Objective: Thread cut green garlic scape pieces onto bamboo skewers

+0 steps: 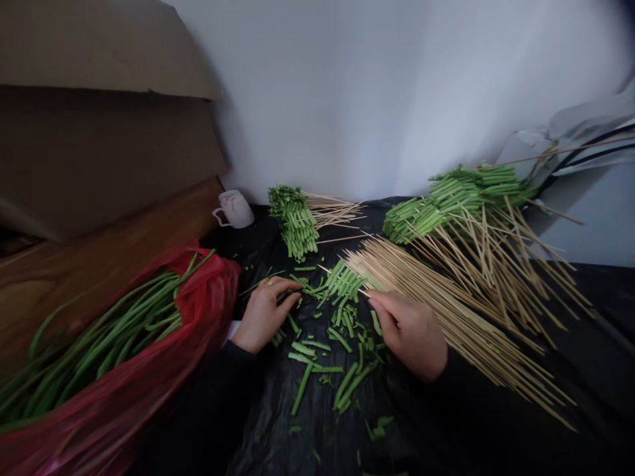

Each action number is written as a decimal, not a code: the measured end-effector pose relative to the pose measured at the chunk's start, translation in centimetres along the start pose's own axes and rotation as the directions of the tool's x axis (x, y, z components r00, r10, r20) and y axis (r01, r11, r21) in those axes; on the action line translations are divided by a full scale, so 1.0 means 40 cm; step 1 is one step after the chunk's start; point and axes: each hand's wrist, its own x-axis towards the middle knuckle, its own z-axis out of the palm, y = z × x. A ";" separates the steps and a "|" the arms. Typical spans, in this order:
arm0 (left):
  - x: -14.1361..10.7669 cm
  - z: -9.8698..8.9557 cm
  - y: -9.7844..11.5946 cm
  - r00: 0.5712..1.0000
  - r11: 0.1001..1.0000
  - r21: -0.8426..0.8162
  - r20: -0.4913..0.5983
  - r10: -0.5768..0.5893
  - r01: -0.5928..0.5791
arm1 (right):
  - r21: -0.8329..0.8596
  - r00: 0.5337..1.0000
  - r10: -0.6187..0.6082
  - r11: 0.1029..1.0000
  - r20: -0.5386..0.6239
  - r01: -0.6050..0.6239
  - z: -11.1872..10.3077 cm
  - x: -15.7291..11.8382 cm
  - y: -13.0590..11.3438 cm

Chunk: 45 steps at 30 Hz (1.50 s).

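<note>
Pinched between the thumb and index finger of my right hand (409, 330) is the end of a bamboo skewer (364, 289). Green bean pieces (342, 281) are lined up side by side at its far part, and the skewer's tip pokes out to the left. My left hand (266, 311) is palm down over the black sheet, thumb and index finger apart, close to scattered cut bean pieces (301, 285). Whether its fingertips touch a piece I cannot tell. More short pieces (340, 340) lie loose between and below my hands.
Long beans (124, 330) fill a red plastic bag (213, 291) at left. Bare skewers (446, 304) lie right of centre. Finished bean skewers are stacked at the back (297, 221) and right (461, 198). A white mug (237, 210) and cardboard box (109, 152) stand behind on the left.
</note>
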 end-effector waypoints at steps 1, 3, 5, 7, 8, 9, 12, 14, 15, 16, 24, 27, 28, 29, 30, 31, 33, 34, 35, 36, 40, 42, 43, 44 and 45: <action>0.004 -0.007 -0.009 0.999 0.999 0.015 -0.016 -0.029 0.029 | -0.002 1.000 -0.001 1.000 0.005 0.001 0.001 0.000 0.001; 0.016 -0.022 -0.026 0.996 0.994 0.059 -0.016 -0.086 0.087 | -0.006 1.000 -0.009 1.000 0.023 0.009 0.005 -0.002 0.001; 0.035 -0.032 -0.033 0.995 0.990 0.102 0.023 -0.097 0.094 | -0.006 0.999 -0.021 1.000 0.029 0.022 0.008 -0.005 0.001; 0.059 -0.032 -0.031 0.996 0.992 0.111 0.067 -0.060 0.052 | -0.005 0.999 -0.028 1.000 0.038 0.028 0.010 -0.007 0.000; 0.072 -0.028 -0.029 0.996 0.993 0.114 0.072 -0.049 0.041 | -0.005 0.999 -0.029 1.000 0.041 0.029 0.011 -0.008 -0.001; 0.084 -0.021 -0.027 0.997 0.992 0.118 0.069 -0.044 0.036 | -0.005 0.999 -0.030 1.000 0.044 0.031 0.011 -0.009 0.000; 0.108 0.005 -0.032 0.997 0.991 0.123 0.052 -0.054 0.047 | -0.008 0.998 -0.028 1.000 0.050 0.028 0.011 -0.008 0.002; 0.111 0.019 -0.046 0.996 0.990 0.127 0.062 -0.068 0.060 | -0.006 0.998 -0.024 1.000 0.053 0.025 0.011 -0.008 0.003; 0.109 0.023 -0.055 0.995 0.989 0.138 0.064 -0.070 0.061 | -0.005 0.998 -0.024 1.000 0.054 0.025 0.011 -0.008 0.004; 0.105 0.026 -0.062 0.996 0.986 0.156 0.059 -0.064 0.054 | -0.004 0.998 -0.025 1.000 0.054 0.026 0.012 -0.009 0.004; 0.078 0.010 -0.056 0.995 0.988 0.112 -0.016 -0.103 0.105 | -0.003 0.998 -0.020 1.000 0.060 0.020 0.015 -0.010 0.006; 0.072 0.007 -0.038 0.994 0.994 0.030 -0.018 -0.108 0.109 | -0.001 0.997 -0.011 1.000 0.079 0.011 0.013 -0.009 0.005; 0.069 0.006 -0.033 0.994 0.994 0.011 -0.025 -0.105 0.105 | 0.002 0.997 -0.012 1.000 0.080 0.012 0.012 -0.009 0.005; 0.067 0.005 -0.028 0.994 0.995 -0.004 -0.035 -0.099 0.099 | 0.006 0.997 -0.014 1.000 0.078 0.014 0.012 -0.009 0.005; 0.066 0.004 -0.024 0.994 0.995 -0.020 -0.046 -0.095 0.094 | 0.011 0.997 -0.015 1.000 0.074 0.014 0.012 -0.009 0.004; 0.064 0.003 -0.020 0.994 0.995 -0.042 -0.057 -0.095 0.092 | 0.016 0.997 -0.014 1.000 0.071 0.013 0.012 -0.010 0.004; 0.062 0.004 -0.011 0.990 0.985 -0.130 -0.076 -0.120 0.110 | 0.022 0.998 -0.012 1.000 0.069 0.011 0.012 -0.011 0.004; 0.061 0.005 -0.006 0.985 0.970 -0.204 -0.082 -0.149 0.130 | 0.022 0.997 -0.012 1.000 0.071 0.010 0.013 -0.011 0.004; 0.060 0.007 0.000 0.979 0.943 -0.293 -0.079 -0.187 0.157 | 0.022 0.997 -0.012 1.000 0.073 0.011 0.013 -0.012 0.005; 0.060 0.010 0.005 0.971 0.900 -0.395 -0.068 -0.231 0.187 | 0.022 0.997 -0.013 1.000 0.073 0.012 0.013 -0.012 0.005; 0.055 0.015 0.026 0.906 0.489 -0.805 0.132 -0.403 0.335 | 0.032 0.996 -0.020 0.999 0.082 0.017 0.012 -0.012 0.002; 0.051 0.015 0.033 0.867 0.232 -0.886 0.287 -0.406 0.402 | 0.032 0.996 -0.025 0.999 0.087 0.022 0.011 -0.013 -0.001; 0.049 0.015 0.035 0.853 0.137 -0.893 0.349 -0.388 0.428 | 0.029 0.996 -0.029 0.999 0.090 0.026 0.010 -0.013 -0.004; 0.047 0.014 0.037 0.842 0.071 -0.891 0.395 -0.366 0.449 | 0.026 0.995 -0.034 0.999 0.091 0.032 0.010 -0.014 -0.006; 0.046 0.014 0.038 0.835 0.026 -0.887 0.425 -0.349 0.462 | 0.023 0.995 -0.040 0.999 0.090 0.039 0.009 -0.015 -0.008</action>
